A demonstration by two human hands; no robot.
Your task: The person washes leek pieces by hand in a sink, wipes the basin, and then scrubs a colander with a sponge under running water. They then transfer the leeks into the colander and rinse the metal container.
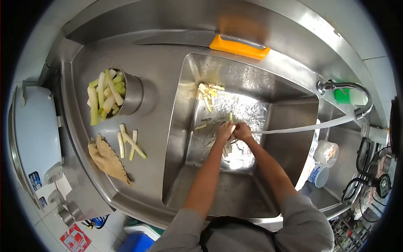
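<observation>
My left hand is closed around a pale green-white stalk that looks like a leek, over the steel sink basin. Close beside it, my right hand has its fingers pinched at the same stalk's lower part. A stream of water from the tap reaches my hands. Yellowish trimmings lie at the basin's far left corner. To the left, a metal pot is full of similar stalks, and several loose stalks rest on the counter.
A crumpled tan cloth lies on the left counter. Along the back ledge rests a large knife with an orange handle. Right of the basin stand a white tub and a clear plastic container. A fan is at far right.
</observation>
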